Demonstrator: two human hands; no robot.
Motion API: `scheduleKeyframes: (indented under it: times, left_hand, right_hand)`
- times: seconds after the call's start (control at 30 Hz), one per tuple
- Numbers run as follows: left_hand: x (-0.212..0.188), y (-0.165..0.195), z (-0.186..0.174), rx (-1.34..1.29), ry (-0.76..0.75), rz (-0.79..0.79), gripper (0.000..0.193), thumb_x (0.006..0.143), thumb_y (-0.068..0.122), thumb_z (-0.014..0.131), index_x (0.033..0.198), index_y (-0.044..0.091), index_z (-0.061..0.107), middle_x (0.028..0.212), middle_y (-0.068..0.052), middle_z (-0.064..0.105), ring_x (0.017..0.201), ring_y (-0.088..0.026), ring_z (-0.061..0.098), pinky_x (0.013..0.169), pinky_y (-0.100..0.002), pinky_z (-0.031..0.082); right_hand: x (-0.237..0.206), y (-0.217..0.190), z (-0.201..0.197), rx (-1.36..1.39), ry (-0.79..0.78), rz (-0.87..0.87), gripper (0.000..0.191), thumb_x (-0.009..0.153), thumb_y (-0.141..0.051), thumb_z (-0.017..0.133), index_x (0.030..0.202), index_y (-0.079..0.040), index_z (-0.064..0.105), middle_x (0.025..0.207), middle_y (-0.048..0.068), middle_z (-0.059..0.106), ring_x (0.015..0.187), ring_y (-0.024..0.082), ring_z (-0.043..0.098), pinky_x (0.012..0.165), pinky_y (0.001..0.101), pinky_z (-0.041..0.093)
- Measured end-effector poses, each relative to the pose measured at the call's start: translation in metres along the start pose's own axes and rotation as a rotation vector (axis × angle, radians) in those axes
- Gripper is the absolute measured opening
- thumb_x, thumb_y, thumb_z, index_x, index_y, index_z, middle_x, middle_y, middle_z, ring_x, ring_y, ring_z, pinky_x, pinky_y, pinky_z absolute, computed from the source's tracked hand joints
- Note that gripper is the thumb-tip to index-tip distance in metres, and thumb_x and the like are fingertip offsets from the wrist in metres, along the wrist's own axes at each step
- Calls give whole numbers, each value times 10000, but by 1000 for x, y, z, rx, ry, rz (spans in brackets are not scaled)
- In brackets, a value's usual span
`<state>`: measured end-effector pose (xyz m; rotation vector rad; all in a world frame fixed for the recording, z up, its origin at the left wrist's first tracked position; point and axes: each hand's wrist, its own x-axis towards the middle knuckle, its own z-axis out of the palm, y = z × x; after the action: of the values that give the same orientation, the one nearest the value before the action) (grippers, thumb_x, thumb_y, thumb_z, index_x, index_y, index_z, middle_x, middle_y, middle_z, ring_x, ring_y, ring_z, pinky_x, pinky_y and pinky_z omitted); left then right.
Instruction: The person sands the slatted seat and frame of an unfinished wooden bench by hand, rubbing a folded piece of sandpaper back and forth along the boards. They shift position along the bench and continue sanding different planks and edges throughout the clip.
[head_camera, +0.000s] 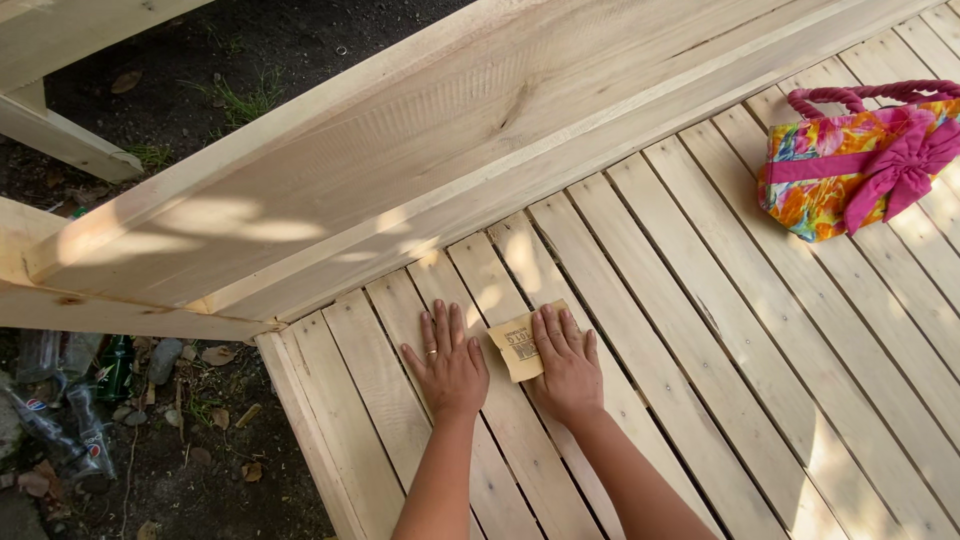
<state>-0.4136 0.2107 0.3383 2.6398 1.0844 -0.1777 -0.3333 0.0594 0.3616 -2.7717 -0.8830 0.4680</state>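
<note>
My right hand (567, 366) lies flat on a folded tan piece of sandpaper (514, 345), pressing it against a slat of the pale wooden slatted surface (700, 330). Most of the sandpaper shows to the left of the fingers. My left hand (447, 365) rests flat and empty on the slats right beside it, fingers spread, a ring on one finger. Both hands sit near the foot of the tall wooden side board (420, 150).
A bright flowered handbag with pink rope handles and a pink bow (855, 165) lies on the slats at the far right. Off the left edge is dirt ground with several empty bottles (70, 410), dry leaves and grass. Another wooden beam (60, 135) crosses top left.
</note>
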Motion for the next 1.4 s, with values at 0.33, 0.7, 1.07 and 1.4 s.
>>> scheduleKeyframes:
  times: [0.33, 0.7, 1.07, 1.4]
  left_hand:
    - [-2, 0, 3, 39, 79, -15, 627, 994, 398, 338, 1600, 277, 228, 1694, 53, 134, 1550, -175, 106, 1203, -595, 19]
    - [1, -4, 9, 6, 109, -10, 627, 988, 394, 357, 1596, 272, 266, 1690, 48, 170, 1550, -177, 128, 1208, -588, 28]
    - [-1, -5, 11, 13, 119, -1, 633, 982, 376, 379, 1594, 249, 282, 1694, 34, 186, 1555, -191, 147, 1206, -610, 41]
    - [0, -4, 9, 33, 174, 13, 629, 975, 385, 365, 1582, 244, 278, 1682, 24, 182, 1540, -204, 144, 1196, -609, 43]
  right_hand:
    - [-6, 28, 5, -42, -54, -130, 800, 884, -253, 588, 1615, -238, 264, 1684, -26, 210, 1544, 213, 159, 1188, 486, 133]
    - [53, 27, -2, 225, 259, -207, 532, 911, -153, 625, 1438, -131, 549, 1537, 86, 507, 1473, 272, 398, 1216, 449, 315]
    - [84, 7, 2, 31, 185, -146, 649, 957, -228, 481, 1577, -109, 330, 1665, 92, 296, 1540, 301, 244, 1229, 484, 222]
    - [27, 30, 5, -3, 126, -114, 675, 944, -256, 469, 1578, -97, 303, 1658, 107, 261, 1527, 324, 231, 1202, 501, 228]
